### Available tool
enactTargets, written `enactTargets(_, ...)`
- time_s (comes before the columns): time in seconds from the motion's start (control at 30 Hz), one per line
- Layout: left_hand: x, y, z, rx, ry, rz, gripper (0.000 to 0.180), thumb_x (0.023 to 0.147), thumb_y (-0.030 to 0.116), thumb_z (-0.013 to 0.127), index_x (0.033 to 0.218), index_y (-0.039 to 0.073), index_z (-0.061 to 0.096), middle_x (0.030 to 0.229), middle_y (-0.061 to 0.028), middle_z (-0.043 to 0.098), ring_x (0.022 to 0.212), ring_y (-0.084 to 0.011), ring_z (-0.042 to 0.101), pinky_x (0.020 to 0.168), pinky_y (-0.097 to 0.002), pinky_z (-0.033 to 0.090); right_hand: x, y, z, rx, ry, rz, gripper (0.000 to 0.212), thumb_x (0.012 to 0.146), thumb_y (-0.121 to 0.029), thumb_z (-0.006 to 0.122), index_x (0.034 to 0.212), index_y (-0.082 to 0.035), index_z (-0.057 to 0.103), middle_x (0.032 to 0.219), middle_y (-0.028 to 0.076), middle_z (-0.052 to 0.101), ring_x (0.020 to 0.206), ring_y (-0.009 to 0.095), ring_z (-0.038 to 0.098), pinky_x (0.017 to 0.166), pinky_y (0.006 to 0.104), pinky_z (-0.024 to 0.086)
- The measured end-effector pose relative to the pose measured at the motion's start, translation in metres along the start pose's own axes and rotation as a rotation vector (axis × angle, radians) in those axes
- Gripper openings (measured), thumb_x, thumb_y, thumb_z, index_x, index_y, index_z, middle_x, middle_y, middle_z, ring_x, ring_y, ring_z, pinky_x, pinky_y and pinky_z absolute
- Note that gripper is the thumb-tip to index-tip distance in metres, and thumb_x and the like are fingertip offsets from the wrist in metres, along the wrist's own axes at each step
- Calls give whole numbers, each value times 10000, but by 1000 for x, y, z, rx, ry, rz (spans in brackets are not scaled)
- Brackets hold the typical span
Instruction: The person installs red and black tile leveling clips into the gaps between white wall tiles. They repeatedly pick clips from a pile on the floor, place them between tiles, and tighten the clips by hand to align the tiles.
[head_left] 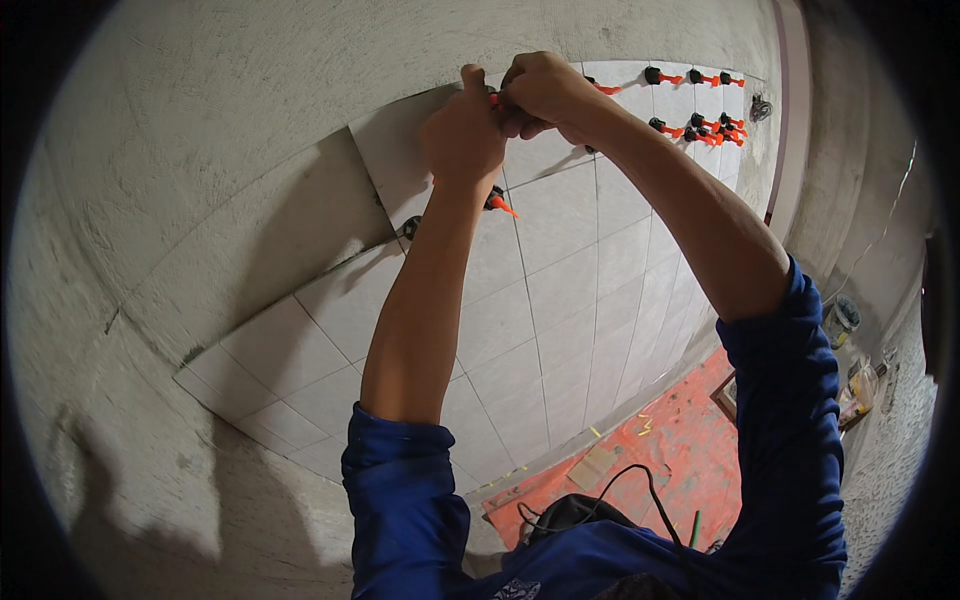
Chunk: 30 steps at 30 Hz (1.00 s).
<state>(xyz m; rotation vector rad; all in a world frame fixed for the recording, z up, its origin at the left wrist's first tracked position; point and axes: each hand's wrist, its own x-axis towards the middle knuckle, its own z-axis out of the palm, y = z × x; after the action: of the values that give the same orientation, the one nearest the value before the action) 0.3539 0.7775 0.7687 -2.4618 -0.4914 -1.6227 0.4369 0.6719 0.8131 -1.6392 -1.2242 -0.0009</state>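
My right hand (545,97) is closed in a pinch at the upper edge of the tiled wall. Between my two hands shows a bit of an orange-and-black tile leveler (494,99), mostly covered by fingers. My left hand (464,136) presses close beside it, one digit pointing up and the others curled; what they grip is hidden. Behind both hands is a pale grey wall tile (395,135) in the top row. Just below, another tile leveler (498,202) sits in a joint, and a dark knob (412,227) shows left of my wrist.
More orange-and-black levelers (700,122) stick out of the joints at the upper right. Bare cement wall (220,150) borders the tiles at left. Red sheeting (690,430) with a cardboard piece (592,467) covers the floor. A bucket (842,318) stands at far right. A black cable (655,490) hangs near my body.
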Motion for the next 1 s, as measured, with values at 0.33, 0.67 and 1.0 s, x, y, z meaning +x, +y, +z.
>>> enactTargets(0.33, -4, 6, -4, 7, 63, -32, 183, 816, 232, 672, 898, 98, 578, 800, -79, 697, 754, -291, 692, 632, -438, 525, -6, -7, 0, 48, -6, 27, 136, 866, -56, 523, 934, 41, 591, 731, 130, 678, 590, 169, 667, 475, 284, 521)
enactTargets(0.67, 5, -11, -7, 12, 59, 176, 92, 820, 218, 669, 872, 146, 642, 771, -65, 681, 751, -298, 677, 622, -428, 525, -8, -8, -2, 96, -6, 47, 99, 848, -51, 563, 910, 25, 574, 711, 119, 656, 582, 151, 649, 512, 264, 530)
enactTargets(1.0, 35, -4, -41, 157, -312, 203, 133, 814, 165, 639, 928, 168, 709, 829, -91, 701, 814, -294, 687, 715, -414, 558, -10, -10, -3, 80, -31, 33, 146, 871, -56, 521, 930, 62, 584, 733, 141, 689, 602, 179, 665, 515, 280, 534)
